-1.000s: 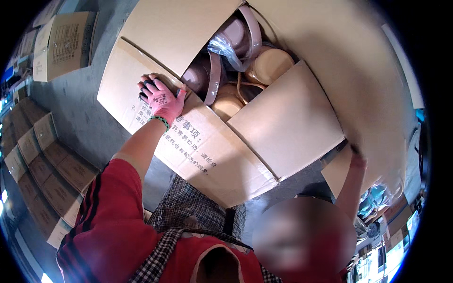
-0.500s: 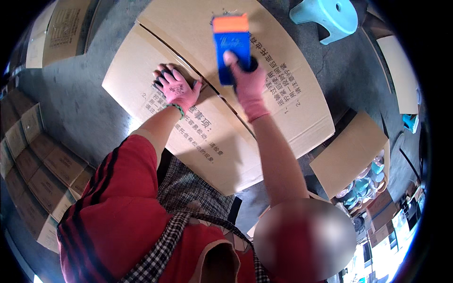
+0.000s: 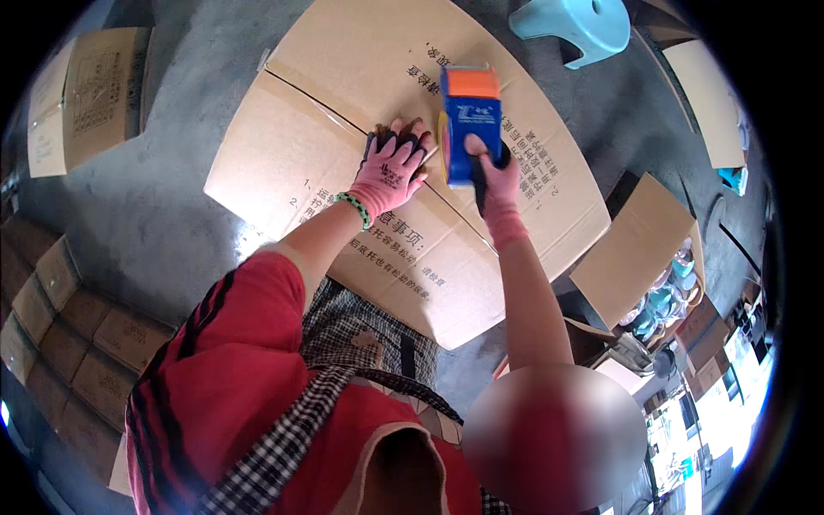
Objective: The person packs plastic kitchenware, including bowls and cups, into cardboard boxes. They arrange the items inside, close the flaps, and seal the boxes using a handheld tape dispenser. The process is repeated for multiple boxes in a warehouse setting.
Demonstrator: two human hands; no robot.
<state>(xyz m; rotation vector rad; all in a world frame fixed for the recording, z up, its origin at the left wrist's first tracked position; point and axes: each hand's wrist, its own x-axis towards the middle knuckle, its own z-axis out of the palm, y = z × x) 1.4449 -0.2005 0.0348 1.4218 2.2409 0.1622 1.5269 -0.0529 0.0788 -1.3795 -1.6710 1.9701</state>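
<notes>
A large brown cardboard box point(image 3: 343, 69) with printed flaps lies in front of me, its two top flaps meeting at a narrow seam. On the flaps beside and over that seam rests my left hand point(image 3: 390, 176), in a pink glove with dark fingers, fingers stretched out and holding nothing. My right hand point(image 3: 499, 184), gloved the same way, is closed round a blue tape dispenser point(image 3: 474, 124) with an orange end. The dispenser is over the right flap, just right of my left fingers; whether it touches the cardboard, I cannot tell.
A light-blue plastic stool point(image 3: 584, 26) stands at the far right. To the right an open carton point(image 3: 639, 249) holds several wrapped items. Another box point(image 3: 90, 99) sits at far left, and stacked cartons point(image 3: 77, 343) fill the near left.
My left hand has shifted right, from the left flap to the seam. The tape dispenser in my right hand has come right and nearer to me. The view has shifted slightly.
</notes>
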